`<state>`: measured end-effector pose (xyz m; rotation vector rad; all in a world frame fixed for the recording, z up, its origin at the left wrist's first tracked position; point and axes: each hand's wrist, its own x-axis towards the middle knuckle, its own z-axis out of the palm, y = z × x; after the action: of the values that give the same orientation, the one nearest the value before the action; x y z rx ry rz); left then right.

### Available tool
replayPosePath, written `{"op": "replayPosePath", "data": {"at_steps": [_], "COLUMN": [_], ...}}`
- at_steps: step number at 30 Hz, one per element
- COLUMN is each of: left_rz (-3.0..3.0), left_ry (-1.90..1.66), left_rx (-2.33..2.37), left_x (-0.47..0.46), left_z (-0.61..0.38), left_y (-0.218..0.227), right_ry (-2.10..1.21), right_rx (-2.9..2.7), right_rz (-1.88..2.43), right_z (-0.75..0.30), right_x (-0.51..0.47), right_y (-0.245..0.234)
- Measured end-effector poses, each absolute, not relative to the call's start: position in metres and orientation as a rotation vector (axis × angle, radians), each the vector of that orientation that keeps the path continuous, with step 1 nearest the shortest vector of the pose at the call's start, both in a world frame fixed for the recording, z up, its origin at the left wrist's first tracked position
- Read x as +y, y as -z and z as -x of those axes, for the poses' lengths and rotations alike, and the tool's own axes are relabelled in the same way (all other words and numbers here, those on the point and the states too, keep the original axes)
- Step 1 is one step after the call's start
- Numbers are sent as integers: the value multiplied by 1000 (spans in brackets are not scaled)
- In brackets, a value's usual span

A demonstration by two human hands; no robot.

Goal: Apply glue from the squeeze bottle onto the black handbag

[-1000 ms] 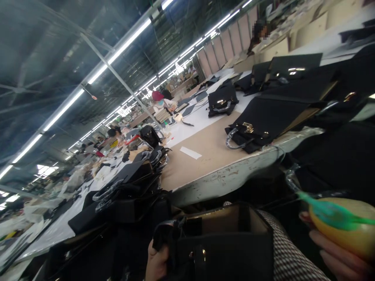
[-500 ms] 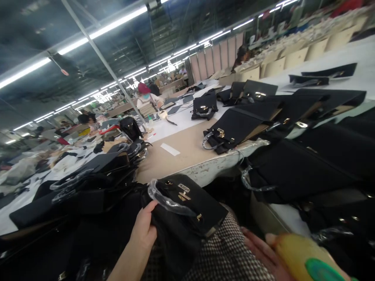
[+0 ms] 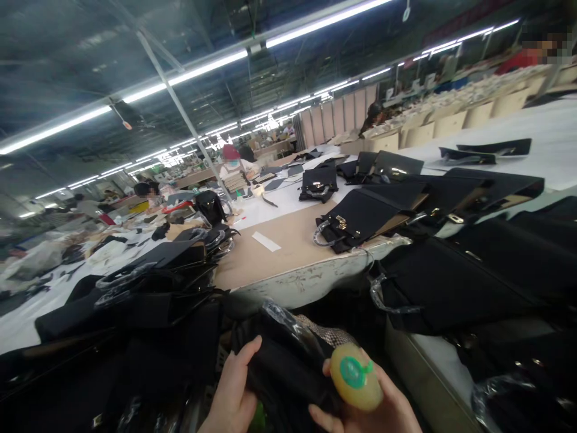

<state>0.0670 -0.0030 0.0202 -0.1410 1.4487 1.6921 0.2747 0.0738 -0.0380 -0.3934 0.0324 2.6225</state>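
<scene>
My left hand (image 3: pixel 234 394) grips the left side of a black handbag (image 3: pixel 283 361) that rests on my lap, its handle wrapped in clear plastic. My right hand (image 3: pixel 383 412) holds a round yellow bottle with a green cap (image 3: pixel 356 377) just to the right of that bag, touching its edge. Both hands are low in the picture, in front of the worn edge of the worktable (image 3: pixel 297 279).
Stacks of black handbags lie to my left (image 3: pixel 148 288) and right (image 3: pixel 455 282). More bags (image 3: pixel 356 219) and a white slip (image 3: pixel 265 241) lie on the brown board of the table. Other people work at tables far back (image 3: pixel 231 157).
The view has swung and levelled out. My right hand brought the yellow bottle leftward next to the bag. The bag in my left hand has turned, so its gold clasp no longer shows.
</scene>
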Motion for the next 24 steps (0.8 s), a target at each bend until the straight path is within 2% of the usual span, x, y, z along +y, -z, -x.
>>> {"op": "replayPosePath", "data": {"at_steps": [4, 6, 9, 11, 14, 16, 21, 24], "left_rz": [9, -170, -795, -1447, -2239, -2449, -2250, -2245], "left_ry": [-1538, -1501, -1382, -1077, -530, -314, 68, -33], "left_rx": [1424, 1565, 2139, 2301, 1952, 1714, 1484, 1438], "left_x": [-22, -35, -58, -68, -62, -44, 12, 31], "left_z": [-57, -46, -22, -8, 0, -4, -24, -28], "left_y": [-30, -33, -35, -37, -43, -48, -48, -39], "right_ry": [-2617, -2624, -2653, -2654, -2660, -2683, -2701, -2703], "right_rx": [132, 151, 154, 146, 110, 95, 92, 96], "right_rz": [482, 502, 473, 429, 402, 401, 371, 361], "right_z": [-278, -280, -281, -280, -279, -278, -275, -275], "right_x": [83, 87, 92, 95, 99, 101, 103, 104], "right_y": [35, 30, 22, 19, 17, 16, 14, 13]}}
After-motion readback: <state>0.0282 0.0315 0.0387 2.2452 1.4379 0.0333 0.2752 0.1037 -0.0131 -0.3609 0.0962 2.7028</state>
